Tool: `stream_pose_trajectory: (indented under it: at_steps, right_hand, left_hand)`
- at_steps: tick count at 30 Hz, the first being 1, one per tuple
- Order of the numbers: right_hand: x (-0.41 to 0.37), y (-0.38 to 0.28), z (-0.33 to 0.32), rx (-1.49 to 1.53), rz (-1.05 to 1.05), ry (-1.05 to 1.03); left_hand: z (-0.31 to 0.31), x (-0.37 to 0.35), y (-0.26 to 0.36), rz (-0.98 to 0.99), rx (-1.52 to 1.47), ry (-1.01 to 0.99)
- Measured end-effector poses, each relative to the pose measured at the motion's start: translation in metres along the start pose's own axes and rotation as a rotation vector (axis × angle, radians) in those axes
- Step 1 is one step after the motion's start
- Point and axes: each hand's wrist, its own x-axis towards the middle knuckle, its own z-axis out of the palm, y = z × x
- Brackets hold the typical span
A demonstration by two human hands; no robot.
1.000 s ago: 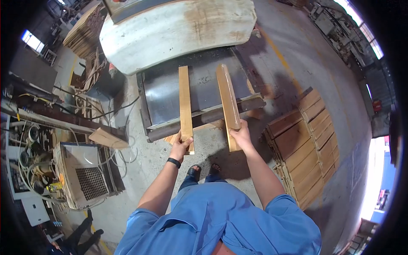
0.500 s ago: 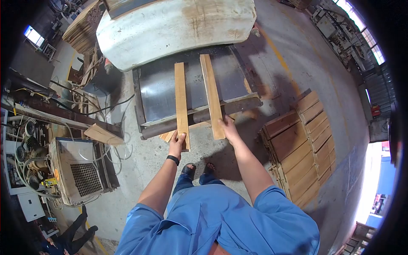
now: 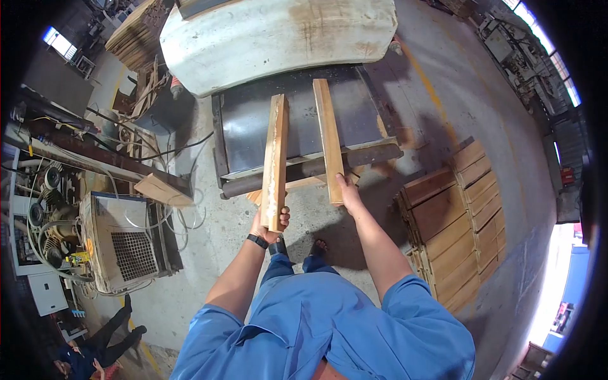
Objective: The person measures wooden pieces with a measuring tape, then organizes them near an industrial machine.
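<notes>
My left hand (image 3: 271, 221) grips the near end of a wooden plank (image 3: 283, 152), which is turned so that a rough, pale-streaked edge shows. Fingers wrap round it from beneath, and a black band sits on that wrist. A second plank (image 3: 328, 136) lies to the right, its near end held in my right hand (image 3: 347, 190), thumb on top. Both planks point away from me over the dark flat bed (image 3: 247, 136) of a machine, their near ends sticking out past its front roller (image 3: 304, 170). A gap separates the two planks.
Behind the bed rises a stained white machine hood (image 3: 278, 44). Stacked boards (image 3: 453, 234) stand on the floor to the right. At left are a grille-fronted unit (image 3: 130, 244), hoses and a bin of scrap wood (image 3: 149, 104). Another person (image 3: 95, 348) is at lower left.
My left hand has rolled its plank from the flat face to the rough edge, with fingers now underneath. The right plank has tilted slightly. The whole view has shifted a little.
</notes>
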Motion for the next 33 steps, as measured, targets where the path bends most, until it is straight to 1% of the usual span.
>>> stream_pose_trajectory:
  at_steps: [1, 2, 3, 4, 6, 7, 9, 10, 11, 12, 13, 14, 15, 16, 17, 18, 19, 20, 21, 22, 23, 24, 26, 27, 28, 29, 30, 31, 33]
  right_hand:
    - [0.001, 0.003, 0.003, 0.008, -0.007, 0.017]
    - [0.002, 0.004, 0.005, 0.014, -0.017, 0.036]
    - [0.003, 0.004, 0.005, 0.008, 0.023, 0.024]
    - [0.003, 0.005, 0.006, -0.185, -0.077, 0.161]
    - [0.003, 0.010, 0.013, -0.572, -0.277, 0.435]
    - [-0.009, -0.003, 0.022, -0.581, -0.406, 0.496]
    - [-0.056, -0.055, 0.053, -0.597, -0.665, 0.617]
    - [-0.068, -0.066, 0.074, -0.593, -0.638, 0.533]
    - [-0.074, -0.065, 0.100, -0.517, -0.697, 0.431]
    - [-0.068, -0.052, 0.127, -0.304, -0.616, 0.192]
    - [-0.078, -0.058, 0.154, -0.211, -0.427, -0.049]
    - [-0.080, -0.053, 0.185, -0.031, -0.351, -0.202]
    - [-0.082, -0.049, 0.210, -0.108, -0.347, -0.119]
    - [-0.088, -0.052, 0.233, -0.184, -0.340, -0.036]
    - [-0.085, -0.051, 0.249, 0.000, -0.244, -0.076]
    - [-0.085, -0.048, 0.264, 0.014, -0.231, -0.021]
    - [-0.092, -0.060, 0.272, 0.069, -0.161, -0.064]
    - [-0.096, -0.070, 0.276, 0.123, -0.096, -0.109]
    - [-0.081, -0.056, 0.279, 0.207, -0.089, -0.103]
    - [-0.064, -0.044, 0.278, 0.271, -0.059, -0.148]
    - [-0.066, -0.053, 0.284, 0.238, -0.067, -0.041]
    - [-0.069, -0.062, 0.290, 0.211, -0.074, 0.070]
    - [-0.017, -0.033, 0.278, 0.004, -0.294, 0.243]
    - [-0.003, -0.033, 0.268, -0.245, -0.309, 0.350]
    - [0.002, -0.043, 0.265, -0.381, -0.321, 0.416]
    - [0.000, -0.058, 0.261, -0.521, -0.329, 0.479]
    - [-0.002, -0.071, 0.258, -0.663, -0.334, 0.537]
    - [-0.002, -0.079, 0.255, -0.608, -0.332, 0.521]
    - [0.004, -0.077, 0.239, -0.575, -0.413, 0.534]
  left_hand:
    - [0.001, -0.007, 0.000, -0.027, -0.140, -0.054]
    - [0.000, -0.013, 0.001, -0.037, -0.197, -0.091]
    - [-0.001, -0.017, 0.002, -0.048, -0.253, -0.131]
    - [-0.002, -0.023, 0.004, -0.059, -0.311, -0.171]
    - [-0.006, -0.033, 0.009, -0.063, -0.333, -0.218]
    - [-0.011, -0.036, 0.013, -0.073, -0.352, -0.245]
    - [-0.017, -0.041, 0.023, -0.100, -0.378, -0.276]
    - [-0.019, -0.044, 0.029, -0.117, -0.386, -0.279]
    - [-0.020, -0.049, 0.034, -0.135, -0.394, -0.281]
    - [-0.022, -0.052, 0.041, -0.128, -0.284, -0.231]
    - [-0.021, -0.055, 0.049, -0.119, -0.173, -0.182]
    - [-0.024, -0.059, 0.058, -0.110, -0.060, -0.134]
    - [-0.040, -0.056, 0.068, -0.138, 0.146, 0.020]
    - [-0.016, -0.062, 0.069, 0.050, 0.414, 0.255]
    - [-0.026, -0.058, 0.075, 0.093, 0.581, 0.248]
    - [-0.037, -0.058, 0.084, 0.135, 0.745, 0.240]
    - [-0.033, -0.065, 0.096, 0.110, 0.824, 0.234]
    - [-0.040, -0.072, 0.108, 0.125, 0.981, 0.182]
    - [-0.044, -0.075, 0.120, 0.150, 1.136, 0.126]
    - [-0.049, -0.078, 0.131, 0.175, 1.288, 0.072]
    - [-0.055, -0.082, 0.140, 0.211, 1.367, 0.049]
    - [-0.063, -0.088, 0.152, 0.155, 1.450, 0.038]
    - [-0.076, -0.102, 0.174, 0.031, 1.614, 0.009]
    - [-0.083, -0.111, 0.184, 0.096, 1.679, -0.007]
    - [-0.076, -0.125, 0.198, 0.030, 1.708, 0.013]
    - [-0.095, -0.130, 0.207, 0.055, 1.767, 0.005]
    - [-0.079, -0.146, 0.225, -0.108, 1.799, -0.041]
    - [-0.118, -0.146, 0.234, -0.135, 1.933, 0.011]
    - [-0.167, -0.160, 0.257, -0.174, 2.100, 0.044]
